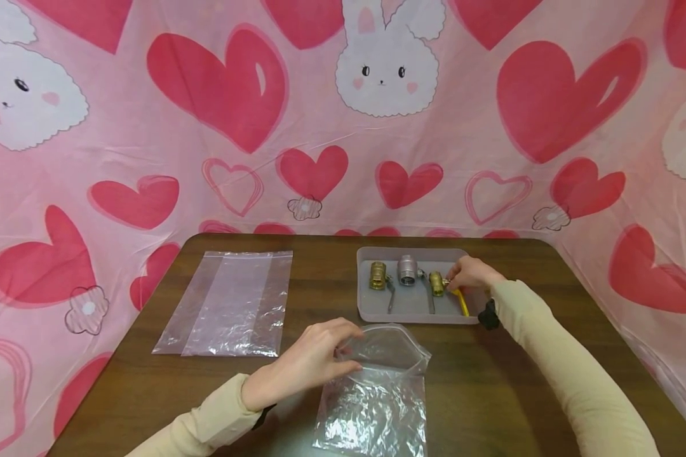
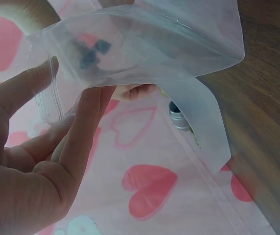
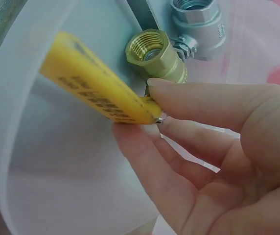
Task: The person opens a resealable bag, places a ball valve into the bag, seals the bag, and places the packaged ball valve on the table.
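Note:
My right hand (image 1: 473, 273) pinches a small brass ball valve by its yellow lever handle (image 3: 96, 83), thumb and fingertips at the handle's base. The valve's brass body (image 1: 436, 284) is at the right side of a translucent plastic tray (image 1: 414, 319). A silver ball valve (image 1: 407, 270) and a larger brass ball valve (image 1: 378, 275) lie to its left, each with a grey lever. My left hand (image 1: 309, 358) holds the left edge of a clear zip bag (image 1: 377, 406) at its mouth, which gapes. Through the film, part of that hand shows in the left wrist view.
Another clear zip bag (image 1: 234, 304) lies flat on the left of the brown wooden table (image 1: 314, 273). A pink cloth (image 1: 343, 139) with hearts and rabbits hangs behind and around the table. The tray has a low raised rim.

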Action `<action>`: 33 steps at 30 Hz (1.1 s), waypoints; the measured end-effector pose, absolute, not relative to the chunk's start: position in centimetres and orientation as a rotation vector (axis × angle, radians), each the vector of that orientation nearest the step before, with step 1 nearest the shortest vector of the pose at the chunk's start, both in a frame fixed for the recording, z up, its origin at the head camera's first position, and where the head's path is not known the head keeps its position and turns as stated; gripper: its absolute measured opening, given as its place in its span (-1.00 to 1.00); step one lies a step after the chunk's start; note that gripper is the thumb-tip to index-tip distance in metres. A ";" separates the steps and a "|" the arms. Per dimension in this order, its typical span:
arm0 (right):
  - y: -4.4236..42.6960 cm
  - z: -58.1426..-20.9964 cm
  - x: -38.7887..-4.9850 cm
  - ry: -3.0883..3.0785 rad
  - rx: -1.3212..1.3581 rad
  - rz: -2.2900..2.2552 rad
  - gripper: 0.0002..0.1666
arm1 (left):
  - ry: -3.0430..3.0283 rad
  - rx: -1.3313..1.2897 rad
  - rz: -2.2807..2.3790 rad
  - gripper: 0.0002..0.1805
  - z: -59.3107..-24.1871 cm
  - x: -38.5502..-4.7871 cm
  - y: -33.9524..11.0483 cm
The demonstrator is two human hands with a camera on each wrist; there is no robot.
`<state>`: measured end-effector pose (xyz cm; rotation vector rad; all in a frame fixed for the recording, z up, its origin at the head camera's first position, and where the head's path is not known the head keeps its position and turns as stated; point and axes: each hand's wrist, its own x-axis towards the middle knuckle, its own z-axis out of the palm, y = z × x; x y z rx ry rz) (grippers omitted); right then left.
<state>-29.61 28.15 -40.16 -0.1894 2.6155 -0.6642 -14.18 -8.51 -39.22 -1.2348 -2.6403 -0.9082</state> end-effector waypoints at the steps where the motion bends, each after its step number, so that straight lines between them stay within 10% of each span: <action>1: 28.3 -40.1 -29.6 2.612 -0.191 -0.675 -0.52 | -2.640 -1.235 -0.909 -0.56 -39.2 -14.2 -8.5; 33: 26.8 -35.0 -25.0 2.720 -0.227 -1.146 -0.43 | -2.643 -1.187 -0.984 -0.58 -39.0 -14.7 -8.3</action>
